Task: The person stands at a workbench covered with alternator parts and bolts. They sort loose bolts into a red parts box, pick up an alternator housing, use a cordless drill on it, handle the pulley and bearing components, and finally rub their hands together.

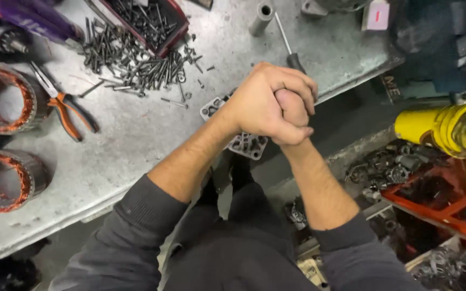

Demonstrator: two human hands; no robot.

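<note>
My hands are clasped together over the edge of a grey metal table (136, 140). My left hand (260, 102) wraps over my right hand (293, 116), which is closed into a fist. A screwdriver (289, 46) with a thin steel shaft and a black handle runs from the far table surface into the clasped hands. Its handle end is hidden under my fingers. Beneath the hands lies a grey cast metal plate with several holes (249, 144), partly covered by my left wrist.
A pile of loose dark screws (136, 64) lies beside a red tray of screws (146, 21). Orange-handled pliers (66, 110) and two copper-wound stators (1, 99) (4, 180) sit at the left. A yellow tool (449, 126) and an orange crate of parts (443, 207) are at the right.
</note>
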